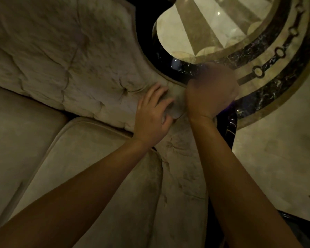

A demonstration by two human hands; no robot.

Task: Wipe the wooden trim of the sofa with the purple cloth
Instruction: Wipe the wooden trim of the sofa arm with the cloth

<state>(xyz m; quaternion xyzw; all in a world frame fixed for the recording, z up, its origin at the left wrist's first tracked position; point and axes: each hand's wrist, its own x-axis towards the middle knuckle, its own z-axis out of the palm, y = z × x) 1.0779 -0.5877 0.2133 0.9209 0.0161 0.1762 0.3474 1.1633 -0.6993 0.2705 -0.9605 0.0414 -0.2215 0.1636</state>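
Observation:
A beige tufted sofa (75, 56) fills the left and middle of the head view. Its dark glossy wooden trim (147, 56) curves along the back's edge and runs down the right side. My right hand (211, 92) is blurred by motion and sits closed over the trim where the curve dips. A thin streak of the purple cloth (228, 107) shows under that hand; the rest of it is hidden. My left hand (152, 113) rests fingers apart on the sofa padding just left of the right hand, pressing the fabric.
Beyond the trim lies a polished marble floor (279, 140) with a dark ringed inlay pattern (276, 52). Two seat cushions (89, 167) lie at the lower left. Both forearms cross the lower half of the view.

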